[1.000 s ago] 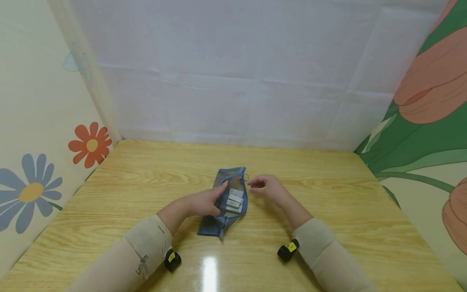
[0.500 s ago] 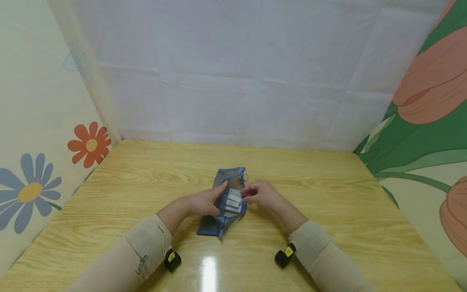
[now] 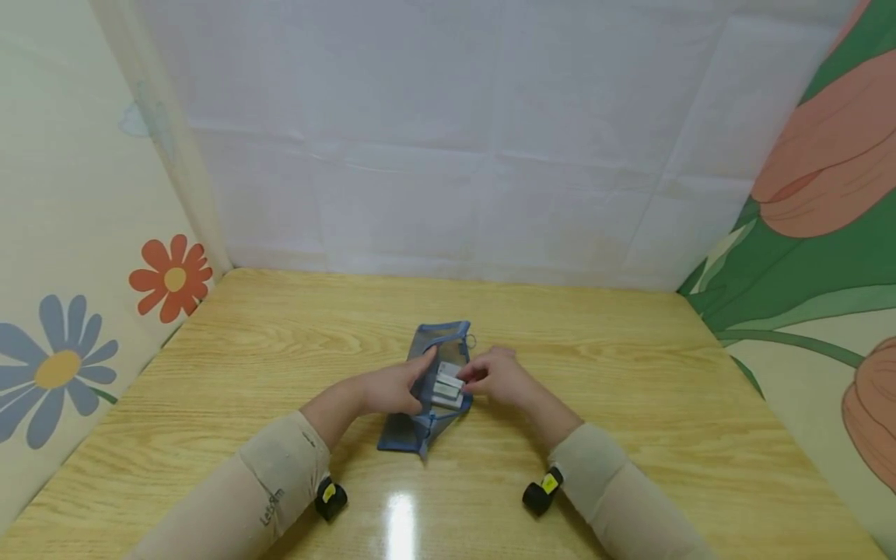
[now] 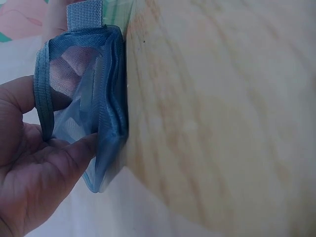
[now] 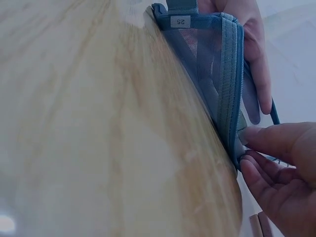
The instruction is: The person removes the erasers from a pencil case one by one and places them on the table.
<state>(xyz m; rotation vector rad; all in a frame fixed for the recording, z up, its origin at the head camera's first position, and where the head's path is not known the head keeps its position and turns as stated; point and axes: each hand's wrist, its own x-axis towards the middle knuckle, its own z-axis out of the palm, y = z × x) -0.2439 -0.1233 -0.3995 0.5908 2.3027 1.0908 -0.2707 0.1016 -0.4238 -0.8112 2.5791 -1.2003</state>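
A blue mesh zip pouch (image 3: pixel 402 432) stands on the table with its mouth spread apart. Several flat white packs (image 3: pixel 445 395) with pale green marks lie inside. My left hand (image 3: pixel 383 390) holds the near side of the mouth, thumb and fingers apart along the zip edge. In the left wrist view, one finger reaches behind the pouch's zip edge (image 4: pixel 44 98). From the other side my right hand (image 3: pixel 505 379) reaches over the rim. Its thumb and index finger pinch the end of a white pack; whether the rim is caught too is hidden. A ring pull hangs from the zip (image 3: pixel 470 341).
Pale wood-grain table (image 3: pixel 630 373) surrounds the pouch on all sides. A white sheet (image 3: pixel 448 155) hangs at the back, and flower-patterned walls (image 3: pixel 805 311) close in both sides. Small black camera mounts (image 3: pixel 330 498) sit at both wrists.
My right hand has moved left from beside the ring pull to the pouch's mouth, then slightly nearer, and its fingertips have closed on a pack. The left hand and pouch stay put.
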